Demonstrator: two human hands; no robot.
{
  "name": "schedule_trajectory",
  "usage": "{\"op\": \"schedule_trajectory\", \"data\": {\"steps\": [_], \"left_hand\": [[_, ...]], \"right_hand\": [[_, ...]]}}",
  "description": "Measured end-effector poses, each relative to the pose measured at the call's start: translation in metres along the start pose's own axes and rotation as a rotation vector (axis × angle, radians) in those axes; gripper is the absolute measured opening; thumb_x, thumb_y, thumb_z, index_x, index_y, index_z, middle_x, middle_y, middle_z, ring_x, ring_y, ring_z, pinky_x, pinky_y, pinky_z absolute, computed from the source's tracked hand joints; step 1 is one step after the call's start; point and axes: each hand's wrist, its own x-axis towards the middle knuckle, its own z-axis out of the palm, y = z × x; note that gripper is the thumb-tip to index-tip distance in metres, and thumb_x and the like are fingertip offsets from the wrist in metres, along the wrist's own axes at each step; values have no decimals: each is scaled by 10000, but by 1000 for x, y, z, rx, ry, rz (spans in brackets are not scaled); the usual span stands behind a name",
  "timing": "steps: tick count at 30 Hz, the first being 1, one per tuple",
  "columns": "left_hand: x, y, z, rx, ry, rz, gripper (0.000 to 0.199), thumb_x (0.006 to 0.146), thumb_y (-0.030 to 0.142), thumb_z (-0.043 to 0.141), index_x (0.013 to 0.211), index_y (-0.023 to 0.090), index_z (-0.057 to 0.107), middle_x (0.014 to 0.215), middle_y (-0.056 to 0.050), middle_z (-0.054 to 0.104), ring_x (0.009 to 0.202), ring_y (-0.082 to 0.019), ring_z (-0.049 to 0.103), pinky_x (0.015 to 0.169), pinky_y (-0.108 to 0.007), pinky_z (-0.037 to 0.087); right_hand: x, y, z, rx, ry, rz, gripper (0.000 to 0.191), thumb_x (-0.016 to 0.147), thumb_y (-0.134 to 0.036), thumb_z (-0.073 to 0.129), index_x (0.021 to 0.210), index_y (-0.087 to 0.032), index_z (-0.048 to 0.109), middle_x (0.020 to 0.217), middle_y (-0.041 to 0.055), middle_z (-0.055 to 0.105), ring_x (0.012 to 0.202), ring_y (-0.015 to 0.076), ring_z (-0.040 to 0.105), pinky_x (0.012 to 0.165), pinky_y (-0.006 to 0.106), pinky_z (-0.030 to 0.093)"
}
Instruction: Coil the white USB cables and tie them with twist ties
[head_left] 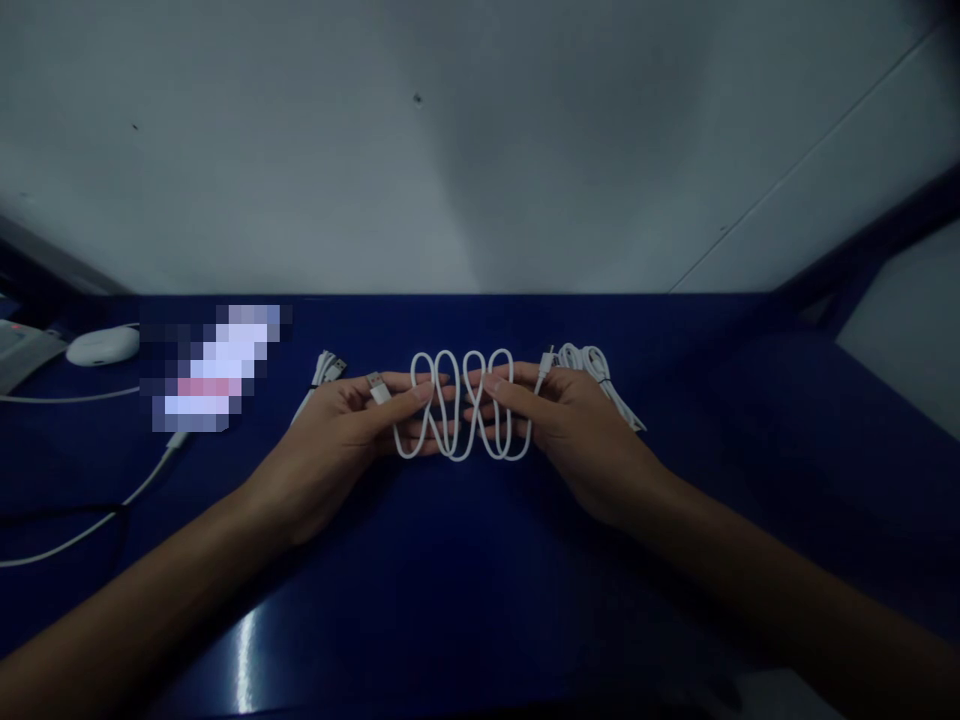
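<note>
Head view: I have the left hand (pixel 337 435) and the right hand (pixel 589 430) pinching a white USB cable (pixel 477 402), its zigzag loops strung between them; I judge this as loop-arranging, the next move calling for a steady pinch. Below the grip lies a glossy blue table (pixel 450 580); beyond it, a dim grey wall (pixel 300 200)

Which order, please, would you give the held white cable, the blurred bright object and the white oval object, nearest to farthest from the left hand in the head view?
1. White cable: in the left hand.
2. Blurred bright object: left of it.
3. White oval object: farther left.
</note>
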Motion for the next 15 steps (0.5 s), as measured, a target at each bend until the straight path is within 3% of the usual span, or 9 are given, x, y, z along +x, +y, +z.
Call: {"op": "schedule_trajectory", "data": {"steps": [15], "left_hand": [[0,1,2,-17,0,-1,227,991,330,835,1178,206,872,1294,-128,842,996,-224,831,963,-328,648]], "right_hand": [[0,2,-3,-57,31,-35,207,1001,-452,801,1056,-273,891,1136,79,847,1027,243,802,999,413,619]]}}
